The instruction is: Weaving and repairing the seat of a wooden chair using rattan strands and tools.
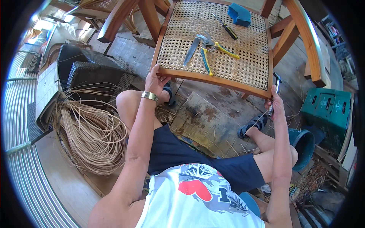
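Observation:
A wooden armchair [213,77] with a woven cane seat [243,68] stands in front of me. My left hand [153,81] is closed round the front left corner of its seat frame. At the front right corner, my right hand [277,102] grips what looks like a small metal hammer [278,78], its head upward beside the frame. On the cane lie shears [205,48] with yellow-and-green handles, a screwdriver [229,32] with a black-and-yellow handle, and a blue irregular piece [239,14] whose kind I cannot make out.
A large coil of rattan strands [91,136] lies at my left, near dark woven furniture parts [89,78]. Green crates [327,114] and a blue-green bucket [304,146] stand at the right. Between my feet is a stained board [201,117], with cane scraps scattered about.

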Demonstrator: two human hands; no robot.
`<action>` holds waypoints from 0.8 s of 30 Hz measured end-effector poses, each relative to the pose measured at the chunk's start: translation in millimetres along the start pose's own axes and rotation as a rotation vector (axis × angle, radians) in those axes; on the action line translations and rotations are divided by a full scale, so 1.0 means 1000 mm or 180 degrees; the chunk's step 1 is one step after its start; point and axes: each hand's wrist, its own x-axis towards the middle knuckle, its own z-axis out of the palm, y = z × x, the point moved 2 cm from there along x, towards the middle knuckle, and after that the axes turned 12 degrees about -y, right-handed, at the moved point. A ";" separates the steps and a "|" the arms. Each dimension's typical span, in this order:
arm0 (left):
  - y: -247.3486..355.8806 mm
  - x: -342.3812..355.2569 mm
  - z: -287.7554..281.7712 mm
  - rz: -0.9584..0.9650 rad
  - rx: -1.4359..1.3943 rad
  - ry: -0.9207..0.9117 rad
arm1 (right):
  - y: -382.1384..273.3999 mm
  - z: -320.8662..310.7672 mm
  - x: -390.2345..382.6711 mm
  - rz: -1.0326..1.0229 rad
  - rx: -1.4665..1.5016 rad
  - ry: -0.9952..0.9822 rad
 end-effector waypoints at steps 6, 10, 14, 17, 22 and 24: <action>-0.002 0.006 -0.007 -0.0002 0.0176 0.0177 | -0.008 0.004 -0.003 0.0147 -0.0412 0.0373; -0.008 0.008 -0.007 0.0220 0.0250 0.0199 | -0.010 0.003 -0.005 -0.0022 -0.0416 0.0291; -0.008 0.007 -0.008 0.0336 0.0342 0.0203 | -0.011 0.007 -0.004 -0.0026 -0.0183 0.0260; -0.006 0.007 -0.008 0.0263 0.0343 0.0258 | -0.011 0.010 -0.007 -0.0149 -0.0142 0.0187; 0.004 0.011 -0.004 0.0355 0.0466 0.0444 | -0.005 0.011 -0.016 -0.0164 -0.0371 -0.0353; 0.010 0.012 -0.003 0.0457 0.0575 0.0106 | 0.003 0.011 -0.020 0.0122 -0.0236 -0.0326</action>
